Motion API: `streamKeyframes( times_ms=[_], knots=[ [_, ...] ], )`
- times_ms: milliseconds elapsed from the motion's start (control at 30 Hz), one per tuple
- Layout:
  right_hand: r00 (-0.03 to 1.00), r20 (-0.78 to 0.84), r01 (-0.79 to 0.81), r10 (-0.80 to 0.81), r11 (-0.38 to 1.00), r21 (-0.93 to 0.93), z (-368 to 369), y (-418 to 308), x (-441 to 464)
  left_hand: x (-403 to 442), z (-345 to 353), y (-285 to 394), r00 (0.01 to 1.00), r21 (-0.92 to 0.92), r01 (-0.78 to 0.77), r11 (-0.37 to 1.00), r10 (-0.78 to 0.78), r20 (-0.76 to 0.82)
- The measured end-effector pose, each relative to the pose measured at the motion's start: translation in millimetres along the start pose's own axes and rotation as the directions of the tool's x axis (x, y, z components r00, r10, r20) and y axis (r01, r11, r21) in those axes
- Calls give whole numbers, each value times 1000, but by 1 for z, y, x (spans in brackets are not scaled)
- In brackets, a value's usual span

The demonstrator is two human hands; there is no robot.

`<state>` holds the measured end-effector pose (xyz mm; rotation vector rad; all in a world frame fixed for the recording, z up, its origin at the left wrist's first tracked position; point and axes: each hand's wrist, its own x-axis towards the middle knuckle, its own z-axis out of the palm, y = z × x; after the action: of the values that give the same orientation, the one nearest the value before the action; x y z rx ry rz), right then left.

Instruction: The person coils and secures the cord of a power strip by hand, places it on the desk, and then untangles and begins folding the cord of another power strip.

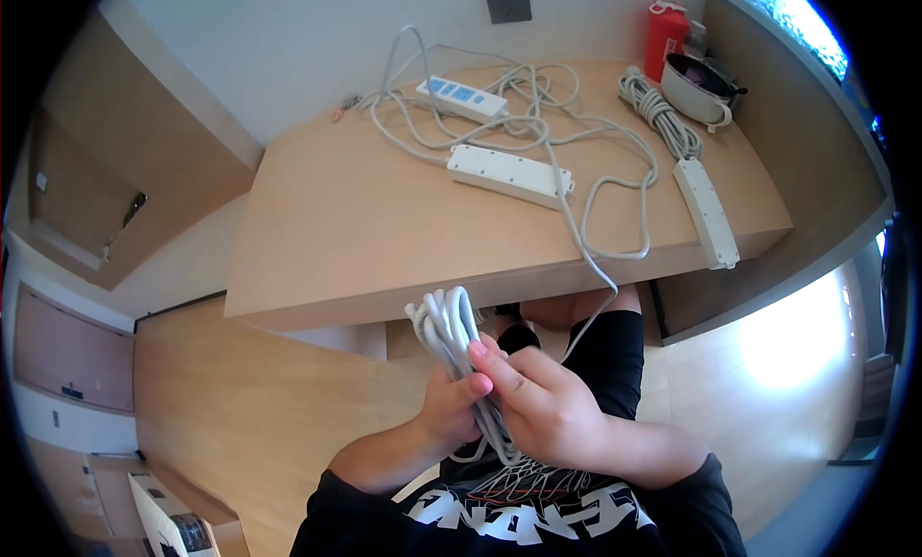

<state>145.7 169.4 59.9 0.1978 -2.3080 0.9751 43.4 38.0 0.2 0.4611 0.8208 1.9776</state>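
Note:
In front of my chest, both hands hold a looped bundle of white cable (pixel 447 322). My left hand (pixel 451 403) is wrapped round the lower part of the bundle. My right hand (pixel 543 403) closes on it from the other side, its thumb pressed against the loops. From my right hand the cable runs up over the desk edge to loose, tangled cable (pixel 603 125) on the desk. Among those loops lie a power strip (pixel 466 98) with blue sockets and a white power strip lying face down (pixel 509 176).
On the desk (pixel 336 211), another power strip (pixel 706 211) overhangs the front edge at right, its cable (pixel 661 113) bundled. Behind it stand a white pot (pixel 699 94) and a red container (pixel 663 40). A wall socket (pixel 508 5) is above. My legs are under the desk.

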Motion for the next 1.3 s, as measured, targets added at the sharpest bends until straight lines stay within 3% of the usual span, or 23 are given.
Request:
streamKeyframes(
  times_ms=[100, 133, 267, 400, 433, 533, 567, 633, 700, 733, 767, 867, 900, 1033, 1200, 1300],
  knots=[
    [984, -102, -122, 145, 972, 201, 0, -3, -5, -2, 13, 2, 1000, -165, 22, 986, -20, 17],
    [989, -95, -101, 116, 983, 152, 1, -2, -6, -2, 18, 3, 1000, -228, 30, 973, -27, 14],
    [997, -75, -28, 29, 999, 15, 0, -2, -9, -5, 8, -2, 998, 9, 14, 1000, -13, -66],
    [997, -79, 7, -11, 998, -59, 1, -2, -10, 7, 25, 1, 971, 58, -235, 970, 232, 50],
    [995, -99, 4, -12, 997, -72, 4, -5, -10, 7, 19, -1, 966, 65, -240, 969, 231, 116],
    [995, -96, -20, 4, 987, -160, 4, -11, -12, 1, 20, 11, 992, 31, -86, 996, 83, 100],
    [997, -79, -37, 24, 987, -159, -3, -16, -10, 0, 25, 16, 995, 75, -85, 993, 81, 53],
    [998, -56, -32, 20, 975, -221, -23, -20, -2, 0, 13, 16, 993, 28, -53, 998, 50, 107],
    [995, -99, -4, 0, 999, -35, -40, -10, 7, 4, 6, 10, 979, -41, -40, 998, 47, 198],
    [989, -149, -13, 23, 998, 64, -43, -5, 14, 8, 8, 8, 957, 11, -71, 997, 65, 283],
    [983, -180, -23, 39, 995, 93, -41, -2, 23, 4, 12, 8, 962, 33, -32, 999, 22, 272],
    [998, -63, 39, -23, 967, 253, -37, 8, 28, -4, 3, 1, 952, 163, -19, 986, -32, 305],
    [997, -75, 35, -16, 966, 255, -36, 5, 28, -4, 1, 0, 944, 216, -35, 976, -38, 327],
    [999, -20, -23, 31, 946, 325, -37, 4, 31, -1, 5, -6, 938, -24, 42, 999, -31, 345],
    [987, 31, -156, 158, 885, 438, -36, 8, 30, -4, 7, 6, 961, 226, 18, 974, -79, 265],
    [987, 44, -157, 153, 887, 435, -41, 10, 33, -4, 6, 8, 962, 249, 62, 967, -125, 244]
  ],
)
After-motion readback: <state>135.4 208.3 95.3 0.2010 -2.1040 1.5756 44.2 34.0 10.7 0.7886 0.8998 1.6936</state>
